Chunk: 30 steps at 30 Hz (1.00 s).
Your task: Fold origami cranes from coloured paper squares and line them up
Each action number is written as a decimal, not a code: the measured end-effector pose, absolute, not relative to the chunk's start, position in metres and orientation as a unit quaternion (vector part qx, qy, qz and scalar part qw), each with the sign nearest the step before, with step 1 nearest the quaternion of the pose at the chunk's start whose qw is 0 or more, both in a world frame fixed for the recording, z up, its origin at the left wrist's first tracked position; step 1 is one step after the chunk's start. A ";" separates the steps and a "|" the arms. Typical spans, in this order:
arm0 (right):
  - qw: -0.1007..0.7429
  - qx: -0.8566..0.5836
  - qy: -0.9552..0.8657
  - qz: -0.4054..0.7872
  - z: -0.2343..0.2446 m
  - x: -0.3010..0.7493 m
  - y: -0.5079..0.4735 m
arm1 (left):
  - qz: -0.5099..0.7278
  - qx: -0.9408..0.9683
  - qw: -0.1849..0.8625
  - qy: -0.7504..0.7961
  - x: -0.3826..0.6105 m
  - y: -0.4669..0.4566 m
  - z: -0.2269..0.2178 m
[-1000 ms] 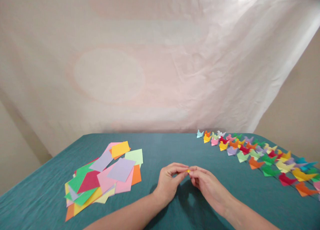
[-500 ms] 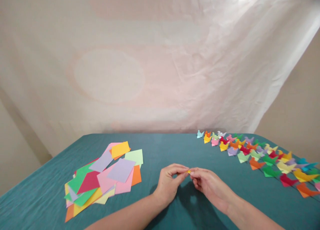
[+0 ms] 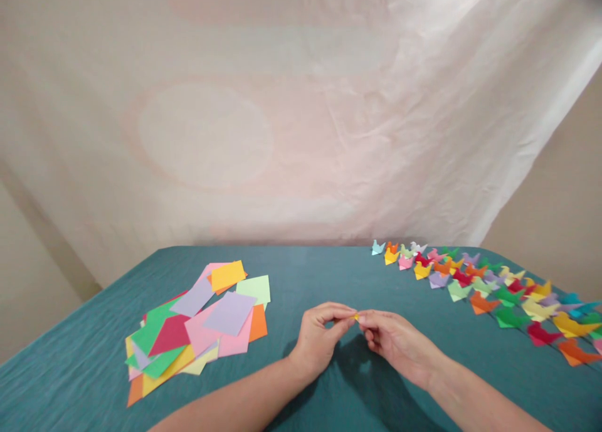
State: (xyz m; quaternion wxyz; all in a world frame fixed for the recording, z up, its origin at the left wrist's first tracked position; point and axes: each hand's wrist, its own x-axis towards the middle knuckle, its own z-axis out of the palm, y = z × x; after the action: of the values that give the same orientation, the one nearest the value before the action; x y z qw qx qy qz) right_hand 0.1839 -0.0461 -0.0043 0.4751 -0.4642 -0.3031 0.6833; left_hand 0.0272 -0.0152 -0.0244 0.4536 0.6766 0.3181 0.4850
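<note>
Between my fingertips is a small piece of yellow folded paper, mostly covered by the fingers, so its shape cannot be made out. My left hand pinches it from the left with thumb and forefinger. From the other side my right hand grips it the same way, its remaining fingers curled under. Both hands are held over the middle of the green-clothed table, casting shadows on the cloth.
On the left lies a loose pile of coloured paper sheets, overlapping each other. Rows of small folded paper birds in many colours stand along the right side. A pale sheet hangs behind the table.
The whole view has shifted slightly, so the table appears a little higher. Both hands keep their pinch on the yellow paper, with only slight finger movement.
</note>
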 end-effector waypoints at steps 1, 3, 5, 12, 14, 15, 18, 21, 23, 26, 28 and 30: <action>0.475 -0.464 -0.301 0.684 -0.004 0.184 -0.046 | 0.485 0.675 0.454 0.319 0.027 -0.015 -0.024; 0.476 -0.463 -0.297 0.686 -0.004 0.184 -0.046 | 0.487 0.674 0.456 0.319 0.027 -0.016 -0.024; 0.477 -0.459 -0.295 0.689 -0.005 0.184 -0.046 | 0.488 0.673 0.457 0.317 0.027 -0.015 -0.024; 0.477 -0.447 -0.290 0.699 -0.004 0.185 -0.044 | 0.483 0.670 0.473 0.305 0.028 -0.015 -0.022; 0.477 -0.450 -0.285 0.700 -0.004 0.185 -0.044 | 0.483 0.670 0.476 0.304 0.028 -0.015 -0.021; 0.478 -0.450 -0.283 0.699 -0.004 0.185 -0.044 | 0.483 0.669 0.476 0.303 0.028 -0.015 -0.021; 0.481 -0.448 -0.283 0.698 -0.005 0.184 -0.044 | 0.484 0.669 0.475 0.304 0.028 -0.016 -0.020; 0.482 -0.446 -0.282 0.700 -0.006 0.185 -0.044 | 0.485 0.668 0.475 0.305 0.027 -0.016 -0.021; 0.483 -0.443 -0.285 0.699 -0.007 0.185 -0.043 | 0.486 0.664 0.481 0.302 0.028 -0.015 -0.022; 0.482 -0.441 -0.296 0.697 -0.007 0.186 -0.043 | 0.491 0.651 0.499 0.295 0.028 -0.014 -0.024; 0.480 -0.442 -0.303 0.694 -0.006 0.186 -0.043 | 0.492 0.641 0.510 0.294 0.028 -0.014 -0.025; 0.483 -0.442 -0.313 0.688 -0.006 0.185 -0.043 | 0.491 0.629 0.524 0.297 0.029 -0.013 -0.026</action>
State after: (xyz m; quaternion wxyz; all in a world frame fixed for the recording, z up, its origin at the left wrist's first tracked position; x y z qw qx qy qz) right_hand 0.1848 -0.0433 -0.0063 0.4828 -0.4417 -0.3132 0.6882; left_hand 0.0287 -0.0131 -0.0256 0.5242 0.6290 0.2972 0.4912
